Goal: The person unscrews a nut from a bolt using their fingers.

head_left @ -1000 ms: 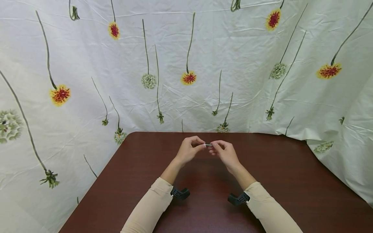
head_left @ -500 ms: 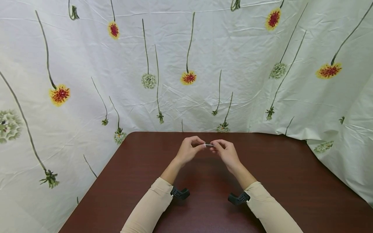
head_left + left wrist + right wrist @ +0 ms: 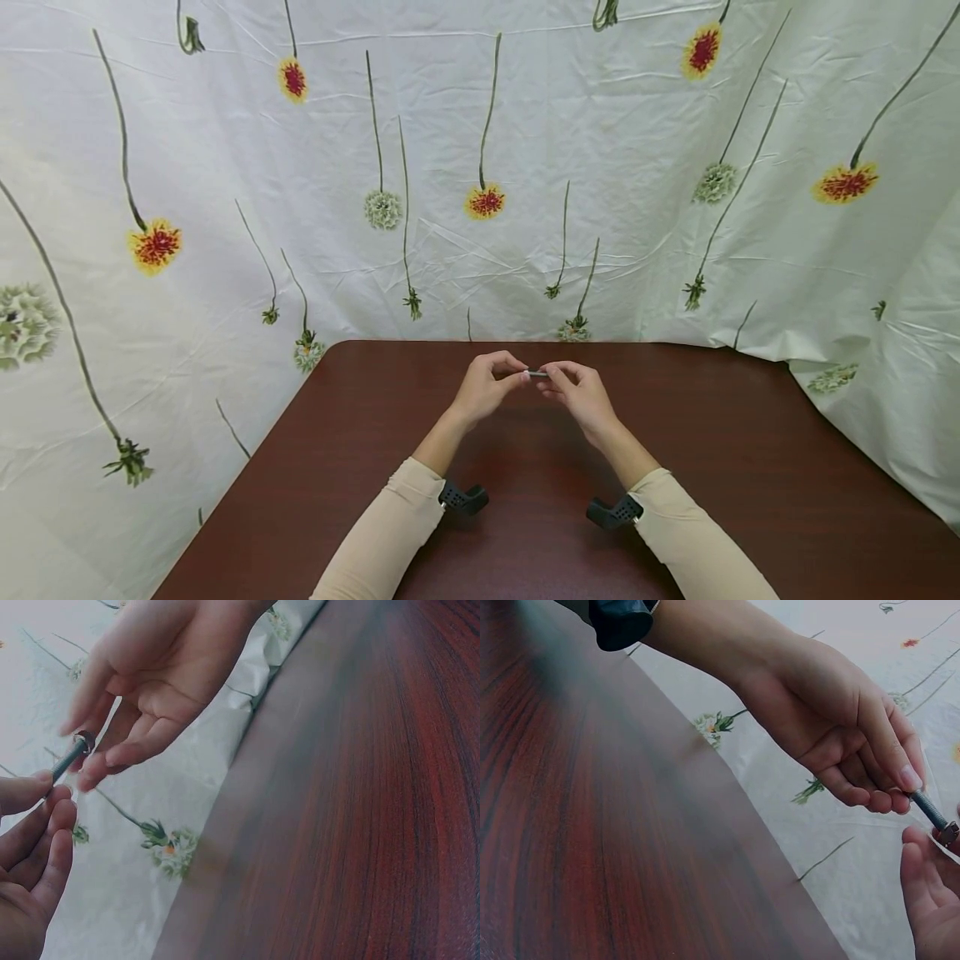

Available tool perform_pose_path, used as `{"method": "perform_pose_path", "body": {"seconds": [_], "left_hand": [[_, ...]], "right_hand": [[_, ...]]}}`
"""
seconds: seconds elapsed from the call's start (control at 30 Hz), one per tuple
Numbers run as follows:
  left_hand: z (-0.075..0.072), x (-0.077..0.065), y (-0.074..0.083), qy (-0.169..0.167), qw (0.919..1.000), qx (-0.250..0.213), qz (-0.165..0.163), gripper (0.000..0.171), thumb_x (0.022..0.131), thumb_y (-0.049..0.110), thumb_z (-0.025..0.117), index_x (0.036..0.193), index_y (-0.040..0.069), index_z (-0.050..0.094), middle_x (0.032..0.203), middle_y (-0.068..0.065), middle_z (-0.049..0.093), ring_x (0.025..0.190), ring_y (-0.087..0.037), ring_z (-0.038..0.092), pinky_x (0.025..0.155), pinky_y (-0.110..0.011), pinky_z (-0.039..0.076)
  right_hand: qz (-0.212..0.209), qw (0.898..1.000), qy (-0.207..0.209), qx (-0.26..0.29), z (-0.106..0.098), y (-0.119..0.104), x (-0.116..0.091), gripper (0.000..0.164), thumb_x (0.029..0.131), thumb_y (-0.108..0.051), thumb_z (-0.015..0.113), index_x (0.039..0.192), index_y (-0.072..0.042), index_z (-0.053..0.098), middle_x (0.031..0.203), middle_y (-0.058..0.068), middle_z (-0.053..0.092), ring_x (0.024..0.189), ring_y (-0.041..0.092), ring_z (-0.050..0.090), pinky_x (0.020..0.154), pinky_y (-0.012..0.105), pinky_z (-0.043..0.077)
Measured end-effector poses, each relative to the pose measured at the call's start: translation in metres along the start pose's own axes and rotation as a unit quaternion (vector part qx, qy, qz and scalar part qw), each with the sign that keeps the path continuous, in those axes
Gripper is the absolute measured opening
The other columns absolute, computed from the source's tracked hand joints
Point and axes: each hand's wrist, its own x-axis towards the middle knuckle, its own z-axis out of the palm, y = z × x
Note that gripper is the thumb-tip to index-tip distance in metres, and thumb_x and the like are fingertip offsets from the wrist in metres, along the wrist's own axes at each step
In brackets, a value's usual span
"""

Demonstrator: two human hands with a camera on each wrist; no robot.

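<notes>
Above the far part of the table, a small grey threaded bolt point(image 3: 537, 373) lies level between the two hands. My left hand point(image 3: 480, 389) pinches the shank's free end between thumb and fingers. Ridges of thread show on the bolt point(image 3: 928, 810) in the right wrist view. At its other end sits a dark nut point(image 3: 85, 740); the fingers partly cover it, so a bolt head cannot be ruled out. Thumb and fingertips of my right hand point(image 3: 581, 396) close about that nut, slightly blurred in the left wrist view.
A dark red-brown wooden table point(image 3: 375, 417) stretches beneath the hands. Behind and beside it hangs a white cloth point(image 3: 435, 150) printed with flowers. Each forearm wears a black strap mount, such as the left wrist mount point(image 3: 463, 498), over or near a beige sleeve point(image 3: 390, 525).
My right hand's fingers shift very slightly along and around the bolt's end. The left hand keeps its pinch in the same place.
</notes>
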Motion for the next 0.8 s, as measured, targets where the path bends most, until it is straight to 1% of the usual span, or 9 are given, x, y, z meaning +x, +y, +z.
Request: {"method": "perform_pose_path", "body": {"seconds": [0.1, 0.17, 0.27, 0.33, 0.4, 0.47, 0.6, 0.7, 0.8], "left_hand": [[0.0004, 0.0003, 0.0006, -0.002, 1.0, 0.003, -0.001, 0.008, 0.094, 0.003, 0.076, 0.102, 0.003, 0.076, 0.093, -0.02, 0.076, 0.086, -0.023, 0.072, 0.074, -0.034, 0.05], [0.0006, 0.0, 0.0007, -0.003, 1.0, 0.003, -0.002, 0.008, 0.094, 0.002, 0.076, 0.102, 0.003, 0.076, 0.093, -0.019, 0.076, 0.086, -0.023, 0.072, 0.074, -0.034, 0.051], [0.0006, -0.0007, 0.0004, -0.002, 1.0, 0.005, -0.005, 0.008, 0.094, 0.003, 0.076, 0.102, 0.004, 0.076, 0.092, -0.014, 0.076, 0.086, -0.026, 0.071, 0.074, -0.034, 0.053], [0.0005, -0.0009, 0.0002, -0.001, 1.0, 0.001, -0.006, 0.008, 0.095, 0.002, 0.075, 0.102, 0.004, 0.075, 0.092, -0.016, 0.076, 0.087, -0.031, 0.071, 0.073, -0.033, 0.052], [0.0004, -0.0009, -0.0002, -0.001, 1.0, -0.002, -0.004, 0.008, 0.095, 0.001, 0.075, 0.103, 0.002, 0.075, 0.093, -0.02, 0.075, 0.089, -0.037, 0.071, 0.073, -0.032, 0.052], [0.0001, -0.0007, -0.0003, -0.001, 1.0, -0.006, 0.0, 0.008, 0.094, 0.001, 0.075, 0.103, 0.001, 0.075, 0.094, -0.025, 0.074, 0.09, -0.043, 0.07, 0.072, -0.031, 0.052], [0.0, -0.0007, 0.0004, 0.0, 0.9999, -0.011, 0.004, 0.008, 0.094, 0.0, 0.075, 0.102, 0.001, 0.075, 0.095, -0.028, 0.073, 0.091, -0.046, 0.069, 0.071, -0.031, 0.05], [0.0004, -0.0006, 0.0009, 0.002, 0.9999, -0.012, 0.002, 0.008, 0.094, 0.0, 0.075, 0.102, 0.001, 0.075, 0.094, -0.026, 0.073, 0.091, -0.045, 0.069, 0.071, -0.03, 0.05], [0.0009, -0.0006, 0.0008, 0.005, 0.9999, -0.012, 0.002, 0.009, 0.094, 0.0, 0.075, 0.102, 0.0, 0.075, 0.093, -0.023, 0.074, 0.09, -0.046, 0.069, 0.071, -0.029, 0.049]], "right_hand": [[-0.001, 1.0, 0.002, -0.007, -0.001, 0.0004, 0.0004, 0.023, 0.106, -0.003, 0.059, 0.12, 0.014, 0.065, 0.113, 0.028, 0.066, 0.094, 0.019, 0.071, 0.09, 0.036, 0.056], [-0.009, 1.0, 0.0, -0.025, -0.002, 0.0008, 0.0007, 0.021, 0.103, 0.002, 0.061, 0.12, 0.013, 0.066, 0.114, 0.026, 0.066, 0.095, 0.019, 0.071, 0.093, 0.04, 0.055], [-0.026, 0.998, -0.006, -0.056, -0.0027, 0.0009, 0.0011, 0.021, 0.1, 0.005, 0.064, 0.12, 0.01, 0.067, 0.118, 0.022, 0.066, 0.105, 0.027, 0.068, 0.097, 0.044, 0.053], [-0.036, 0.997, -0.009, -0.07, -0.0027, 0.0006, 0.001, 0.023, 0.099, 0.005, 0.065, 0.122, 0.009, 0.067, 0.123, 0.023, 0.064, 0.112, 0.032, 0.064, 0.096, 0.04, 0.052], [-0.035, 0.998, -0.01, -0.057, -0.0018, -0.0003, 0.0011, 0.025, 0.099, 0.004, 0.066, 0.124, 0.009, 0.066, 0.127, 0.025, 0.063, 0.116, 0.035, 0.062, 0.095, 0.038, 0.053], [-0.027, 0.999, -0.008, -0.033, -0.0013, -0.0009, 0.001, 0.027, 0.101, 0.001, 0.065, 0.126, 0.01, 0.063, 0.127, 0.025, 0.061, 0.115, 0.033, 0.064, 0.095, 0.038, 0.053], [0.008, 1.0, 0.003, 0.012, -0.0013, -0.0012, 0.0008, 0.032, 0.106, -0.008, 0.06, 0.128, 0.015, 0.059, 0.119, 0.023, 0.065, 0.101, 0.025, 0.071, 0.093, 0.04, 0.055], [0.021, 1.0, 0.006, 0.011, -0.0021, -0.0011, 0.0001, 0.033, 0.107, -0.01, 0.059, 0.126, 0.016, 0.059, 0.11, 0.023, 0.069, 0.09, 0.02, 0.072, 0.087, 0.036, 0.057], [0.023, 1.0, 0.007, 0.007, -0.0022, -0.0014, -0.0003, 0.029, 0.106, -0.008, 0.06, 0.123, 0.016, 0.06, 0.106, 0.025, 0.07, 0.088, 0.022, 0.072, 0.083, 0.033, 0.058]]}}
